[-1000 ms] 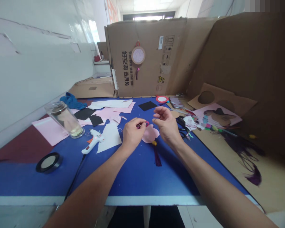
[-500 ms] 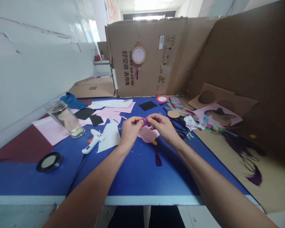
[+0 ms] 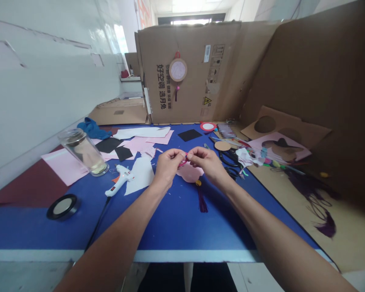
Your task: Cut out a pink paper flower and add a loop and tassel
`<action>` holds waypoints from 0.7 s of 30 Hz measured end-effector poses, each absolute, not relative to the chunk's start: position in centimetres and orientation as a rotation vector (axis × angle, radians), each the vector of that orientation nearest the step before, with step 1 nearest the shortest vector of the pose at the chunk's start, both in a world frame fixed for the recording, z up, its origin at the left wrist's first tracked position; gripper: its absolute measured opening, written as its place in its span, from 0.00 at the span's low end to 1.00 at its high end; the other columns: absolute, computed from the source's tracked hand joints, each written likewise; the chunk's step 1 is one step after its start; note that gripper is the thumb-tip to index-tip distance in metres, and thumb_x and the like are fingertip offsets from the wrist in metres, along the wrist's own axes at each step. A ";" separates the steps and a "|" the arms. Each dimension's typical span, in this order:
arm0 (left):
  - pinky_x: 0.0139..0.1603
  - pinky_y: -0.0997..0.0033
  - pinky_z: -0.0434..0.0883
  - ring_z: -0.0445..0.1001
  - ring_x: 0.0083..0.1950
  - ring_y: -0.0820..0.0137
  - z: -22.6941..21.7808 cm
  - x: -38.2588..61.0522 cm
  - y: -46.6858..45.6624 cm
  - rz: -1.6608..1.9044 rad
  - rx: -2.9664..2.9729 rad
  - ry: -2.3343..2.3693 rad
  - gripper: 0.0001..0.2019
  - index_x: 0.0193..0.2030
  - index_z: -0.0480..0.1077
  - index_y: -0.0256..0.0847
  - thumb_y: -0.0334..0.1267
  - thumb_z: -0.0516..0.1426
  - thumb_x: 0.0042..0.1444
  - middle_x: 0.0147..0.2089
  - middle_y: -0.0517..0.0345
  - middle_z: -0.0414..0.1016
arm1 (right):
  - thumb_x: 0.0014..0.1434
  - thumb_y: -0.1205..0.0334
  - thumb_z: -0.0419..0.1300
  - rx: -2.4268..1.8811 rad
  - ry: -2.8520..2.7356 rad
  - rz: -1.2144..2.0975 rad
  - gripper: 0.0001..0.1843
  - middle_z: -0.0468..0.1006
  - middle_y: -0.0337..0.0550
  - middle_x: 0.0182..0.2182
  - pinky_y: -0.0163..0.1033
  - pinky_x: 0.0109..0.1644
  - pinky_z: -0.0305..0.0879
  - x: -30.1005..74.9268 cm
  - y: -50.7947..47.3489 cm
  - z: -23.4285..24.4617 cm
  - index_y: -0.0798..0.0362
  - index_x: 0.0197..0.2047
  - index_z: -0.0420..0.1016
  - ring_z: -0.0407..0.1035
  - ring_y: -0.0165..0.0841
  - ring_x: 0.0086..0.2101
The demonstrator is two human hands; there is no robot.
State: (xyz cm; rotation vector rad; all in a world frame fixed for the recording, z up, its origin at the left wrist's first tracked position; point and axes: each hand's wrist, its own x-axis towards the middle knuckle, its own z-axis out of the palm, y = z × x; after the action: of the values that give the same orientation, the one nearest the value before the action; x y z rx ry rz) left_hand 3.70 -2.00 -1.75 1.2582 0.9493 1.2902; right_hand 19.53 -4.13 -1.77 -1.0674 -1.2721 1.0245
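Observation:
Over the middle of the table, my left hand [image 3: 169,164] pinches a bright pink cord [image 3: 183,163] bent into a small loop. The fingertips of my right hand [image 3: 204,159] are closed on the same cord, almost touching those of the left. Whether it is plain cord or a fuzzy stem is too small to tell. Just below lies a pale pink scalloped paper shape [image 3: 191,173], partly covered by my hands. A yellow bead [image 3: 198,183] with a dark purple tassel [image 3: 202,202] hangs off its lower edge onto the blue table [image 3: 170,227].
To the left are a white glue gun [image 3: 120,183], a glass jar [image 3: 86,154], a tape roll [image 3: 63,207] and paper scraps [image 3: 140,176]. Black-handled scissors [image 3: 229,158] and craft bits lie right. Cardboard walls [image 3: 228,81] rise behind; a round ornament [image 3: 178,70] hangs there.
My fingertips have come closer together on the pink cord. Its loop now sits slightly lower, beneath the left fingers. The things on the table have stayed put.

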 end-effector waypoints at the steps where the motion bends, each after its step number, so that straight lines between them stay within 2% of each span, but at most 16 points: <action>1: 0.33 0.71 0.65 0.71 0.30 0.73 -1.7 3.7 -2.0 1.284 1.234 0.948 0.06 0.30 0.80 0.41 0.41 0.67 0.50 0.27 0.60 0.76 | 0.51 0.48 0.74 -1.056 -1.244 1.049 0.14 0.77 0.37 0.25 0.40 0.35 0.63 19.5 -4.1 -1.8 0.49 0.30 0.80 0.67 0.32 0.28; 7: 0.35 0.71 0.68 0.74 0.32 0.72 -1.4 3.7 -2.3 1.247 1.172 0.944 0.06 0.31 0.80 0.42 0.41 0.67 0.50 0.31 0.58 0.79 | 0.48 0.50 0.76 -0.994 -1.120 1.164 0.14 0.76 0.36 0.24 0.39 0.33 0.61 19.3 -4.1 -1.7 0.49 0.29 0.80 0.64 0.30 0.26; 14: 0.32 0.71 0.64 0.70 0.30 0.73 -1.1 3.6 -2.2 1.272 1.157 0.978 0.07 0.29 0.79 0.42 0.42 0.67 0.51 0.29 0.58 0.78 | 0.48 0.53 0.74 -1.039 -1.017 1.116 0.12 0.79 0.37 0.28 0.38 0.33 0.62 19.9 -3.8 -1.9 0.48 0.30 0.78 0.66 0.31 0.27; 18: 0.32 0.72 0.64 0.70 0.30 0.74 -1.2 3.5 -2.0 1.255 1.143 1.003 0.08 0.29 0.79 0.42 0.43 0.67 0.51 0.30 0.58 0.78 | 0.49 0.48 0.73 -1.047 -0.823 1.075 0.17 0.78 0.38 0.28 0.38 0.31 0.64 20.9 -3.3 -2.2 0.48 0.29 0.73 0.66 0.31 0.27; 21: 0.32 0.72 0.64 0.70 0.30 0.74 -1.3 3.5 -2.0 1.245 1.150 1.001 0.08 0.29 0.80 0.42 0.43 0.67 0.51 0.31 0.58 0.79 | 0.49 0.48 0.75 -1.119 -0.866 0.936 0.17 0.79 0.38 0.32 0.37 0.32 0.66 21.1 -3.1 -2.3 0.47 0.35 0.75 0.70 0.33 0.30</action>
State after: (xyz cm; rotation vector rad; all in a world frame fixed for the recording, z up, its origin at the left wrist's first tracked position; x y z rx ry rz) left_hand 3.52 -2.02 -1.29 1.1503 1.0013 1.2446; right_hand 21.08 -3.11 -2.31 -1.1189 -0.8657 0.9364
